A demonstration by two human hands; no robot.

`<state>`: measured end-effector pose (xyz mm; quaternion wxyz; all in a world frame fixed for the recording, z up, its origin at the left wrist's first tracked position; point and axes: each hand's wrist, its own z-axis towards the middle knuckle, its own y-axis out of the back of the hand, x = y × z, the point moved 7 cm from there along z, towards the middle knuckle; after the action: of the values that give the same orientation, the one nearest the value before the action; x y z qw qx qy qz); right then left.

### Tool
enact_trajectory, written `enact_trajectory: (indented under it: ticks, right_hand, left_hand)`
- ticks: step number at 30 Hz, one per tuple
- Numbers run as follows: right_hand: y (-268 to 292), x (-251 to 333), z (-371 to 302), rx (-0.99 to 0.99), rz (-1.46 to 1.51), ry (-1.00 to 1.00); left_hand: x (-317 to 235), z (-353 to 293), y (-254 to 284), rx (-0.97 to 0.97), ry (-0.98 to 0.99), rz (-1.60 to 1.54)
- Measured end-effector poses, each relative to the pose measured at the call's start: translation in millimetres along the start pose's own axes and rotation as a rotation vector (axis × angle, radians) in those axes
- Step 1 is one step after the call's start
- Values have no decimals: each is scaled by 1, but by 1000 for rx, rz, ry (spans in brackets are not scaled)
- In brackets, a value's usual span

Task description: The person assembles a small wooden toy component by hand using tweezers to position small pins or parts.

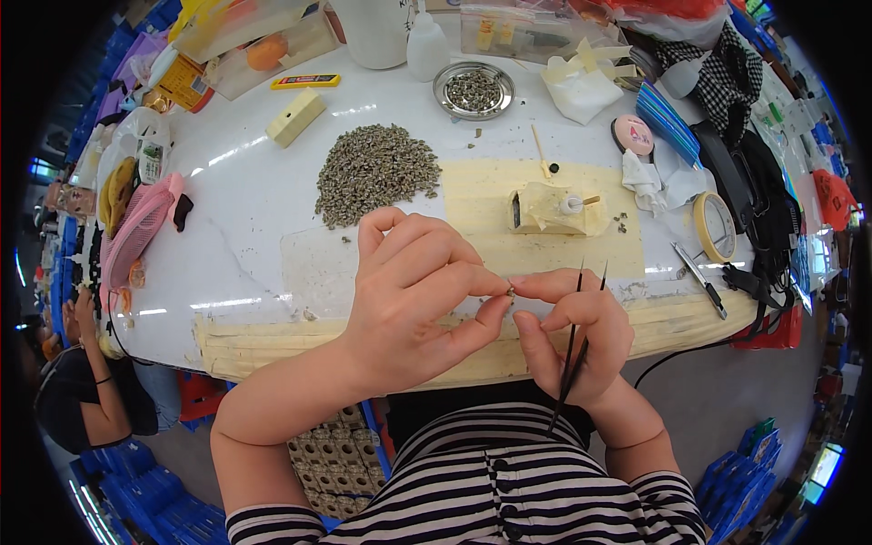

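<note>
My left hand (406, 295) pinches a tiny metallic piece (510, 292) between thumb and forefinger, above the table's near edge. It is too small to tell its kind. The forefinger of my right hand (586, 331) reaches to the same piece and seems to touch it. Black tweezers (571, 359) are held in that right hand, their tips pointing up and away from the piece. Beyond my left hand lies a large heap of small grey-brown metallic parts (374, 173). A tape-wrapped block (536, 213) with a small stick on it stands beyond my right hand.
A round metal dish (473, 116) holds more small parts. A cream block (296, 118) and a yellow box cutter (306, 82) lie back left. At right are a tape roll (714, 227) and a craft knife (699, 280). Another person (100, 391) sits at far left.
</note>
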<state>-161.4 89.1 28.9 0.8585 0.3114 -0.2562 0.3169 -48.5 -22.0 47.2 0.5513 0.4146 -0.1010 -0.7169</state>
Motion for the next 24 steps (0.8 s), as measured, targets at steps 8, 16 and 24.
enact_trajectory:
  ticks: [8, 16, 24]
  right_hand:
    - [-2, -7, -2, 26, 38, -106]
    - [3, -4, -3, -12, 61, -70]
    - [-1, 10, 2, 65, -16, 97]
  left_hand:
    - [-2, -1, 0, -1, -12, 26]
    - [-1, -1, -2, 12, -4, 43]
    - [2, -1, -5, 50, 28, 32]
